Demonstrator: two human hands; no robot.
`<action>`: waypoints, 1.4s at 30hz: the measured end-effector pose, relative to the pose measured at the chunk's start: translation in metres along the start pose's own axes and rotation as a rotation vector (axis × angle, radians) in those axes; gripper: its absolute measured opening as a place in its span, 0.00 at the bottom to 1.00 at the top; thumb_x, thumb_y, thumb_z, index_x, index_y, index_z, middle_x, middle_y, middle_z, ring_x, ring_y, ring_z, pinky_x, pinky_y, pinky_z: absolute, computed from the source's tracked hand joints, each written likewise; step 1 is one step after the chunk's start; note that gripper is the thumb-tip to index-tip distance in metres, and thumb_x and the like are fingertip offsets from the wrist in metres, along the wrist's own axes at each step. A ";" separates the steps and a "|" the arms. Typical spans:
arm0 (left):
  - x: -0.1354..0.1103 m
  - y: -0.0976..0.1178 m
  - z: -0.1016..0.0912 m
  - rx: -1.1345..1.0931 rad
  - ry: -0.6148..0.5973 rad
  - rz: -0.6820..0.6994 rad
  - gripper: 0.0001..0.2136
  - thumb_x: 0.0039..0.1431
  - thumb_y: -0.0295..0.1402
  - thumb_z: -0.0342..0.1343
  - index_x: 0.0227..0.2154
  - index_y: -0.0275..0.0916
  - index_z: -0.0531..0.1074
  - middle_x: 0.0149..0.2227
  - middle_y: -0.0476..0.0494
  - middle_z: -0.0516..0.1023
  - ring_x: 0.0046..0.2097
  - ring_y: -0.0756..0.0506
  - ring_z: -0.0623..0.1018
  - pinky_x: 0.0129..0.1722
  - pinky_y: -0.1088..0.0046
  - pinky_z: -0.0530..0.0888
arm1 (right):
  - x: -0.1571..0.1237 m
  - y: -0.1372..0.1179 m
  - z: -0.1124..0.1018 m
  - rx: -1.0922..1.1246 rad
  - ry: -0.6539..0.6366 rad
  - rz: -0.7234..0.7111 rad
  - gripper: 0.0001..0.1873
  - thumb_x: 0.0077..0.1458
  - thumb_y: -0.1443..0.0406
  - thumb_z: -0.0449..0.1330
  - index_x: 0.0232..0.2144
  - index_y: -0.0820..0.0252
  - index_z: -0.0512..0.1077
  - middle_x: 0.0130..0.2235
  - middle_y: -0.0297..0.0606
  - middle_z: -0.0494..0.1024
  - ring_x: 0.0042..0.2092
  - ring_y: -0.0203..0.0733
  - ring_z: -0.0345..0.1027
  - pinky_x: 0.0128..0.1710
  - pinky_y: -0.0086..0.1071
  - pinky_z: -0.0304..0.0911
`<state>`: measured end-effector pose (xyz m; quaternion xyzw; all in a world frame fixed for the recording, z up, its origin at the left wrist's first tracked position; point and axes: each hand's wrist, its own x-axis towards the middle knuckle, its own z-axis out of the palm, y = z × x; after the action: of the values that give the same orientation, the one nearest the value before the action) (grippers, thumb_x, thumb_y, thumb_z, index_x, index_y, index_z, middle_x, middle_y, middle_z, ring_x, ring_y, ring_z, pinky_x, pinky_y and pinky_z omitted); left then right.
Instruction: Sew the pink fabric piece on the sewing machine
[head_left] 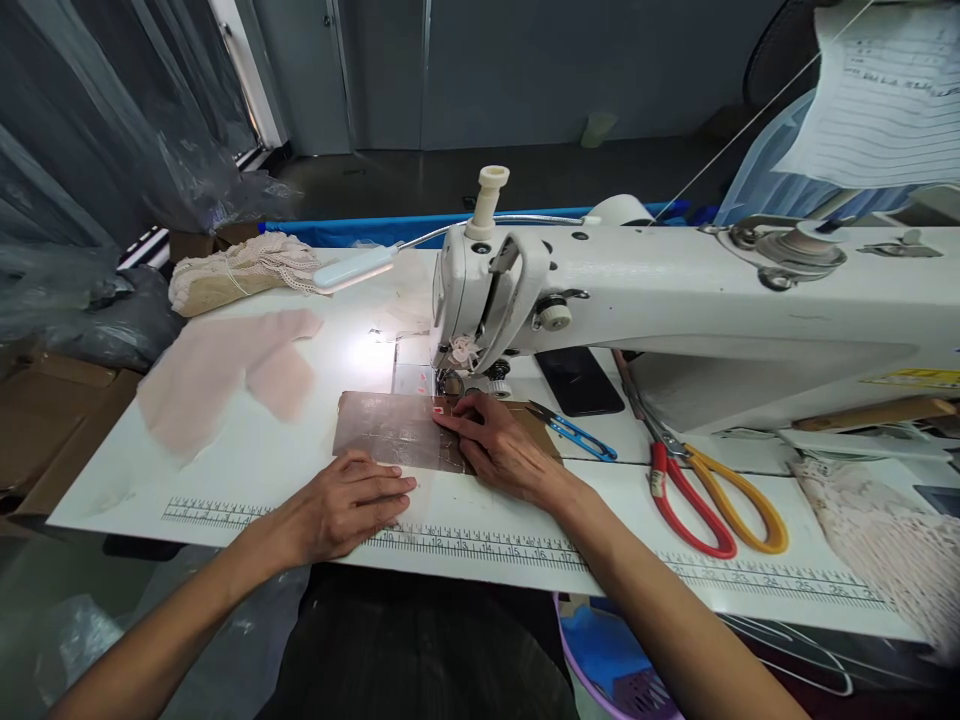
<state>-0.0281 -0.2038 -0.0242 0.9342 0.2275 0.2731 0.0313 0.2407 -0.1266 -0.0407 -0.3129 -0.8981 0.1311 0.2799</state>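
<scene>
A flat brown sheet with a sheer pinkish layer on it [386,425] lies before the needle area of the white sewing machine [630,280]. My left hand [360,500] rests flat at its lower edge, fingers stretched out and partly on the table. Over the right part of the sheet is my right hand [499,445], its index fingertip pressing beside a small red-and-white mark [438,410] near the presser foot. A browner stretch of the sheet [540,428] shows past my right hand. Blue thread snips [577,435] lie close to that hand.
Red-and-yellow-handled scissors [697,480] and a black phone [579,380] lie to the right. Pale pink fabric pieces [217,375] and a tied lace bundle [244,270] lie left. A lamp [356,268] lights the needle area. Crumpled lace [885,540] hangs at the right edge.
</scene>
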 end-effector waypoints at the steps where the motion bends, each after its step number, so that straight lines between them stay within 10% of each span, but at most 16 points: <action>1: 0.000 0.000 0.000 -0.003 0.001 -0.003 0.10 0.65 0.24 0.52 0.47 0.34 0.71 0.50 0.38 0.79 0.52 0.44 0.77 0.49 0.64 0.70 | 0.001 -0.001 -0.003 0.014 -0.016 0.014 0.22 0.62 0.71 0.49 0.55 0.56 0.71 0.47 0.45 0.68 0.50 0.44 0.67 0.50 0.44 0.70; 20: 0.028 -0.022 -0.010 0.045 0.098 -0.118 0.12 0.67 0.38 0.53 0.45 0.34 0.72 0.44 0.36 0.79 0.43 0.43 0.77 0.41 0.63 0.72 | 0.003 -0.009 -0.016 -0.064 -0.139 -0.043 0.20 0.59 0.70 0.53 0.49 0.50 0.77 0.47 0.45 0.70 0.49 0.48 0.66 0.50 0.47 0.67; 29: 0.076 -0.075 0.015 0.469 -0.259 -0.034 0.16 0.69 0.37 0.44 0.42 0.32 0.74 0.50 0.34 0.75 0.39 0.42 0.73 0.36 0.63 0.67 | 0.002 -0.007 -0.011 -0.064 -0.087 -0.037 0.20 0.58 0.71 0.53 0.48 0.52 0.77 0.46 0.45 0.71 0.49 0.47 0.66 0.50 0.48 0.68; 42: 0.081 -0.093 0.009 0.359 -0.325 -0.080 0.20 0.69 0.41 0.44 0.52 0.30 0.69 0.49 0.33 0.75 0.45 0.40 0.71 0.42 0.60 0.63 | 0.003 -0.006 -0.001 -0.047 -0.003 0.028 0.19 0.62 0.69 0.51 0.52 0.56 0.74 0.47 0.47 0.69 0.46 0.47 0.67 0.47 0.47 0.71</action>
<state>-0.0002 -0.0843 -0.0084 0.9467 0.3011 0.0730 -0.0881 0.2370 -0.1292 -0.0365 -0.3317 -0.8969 0.1142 0.2691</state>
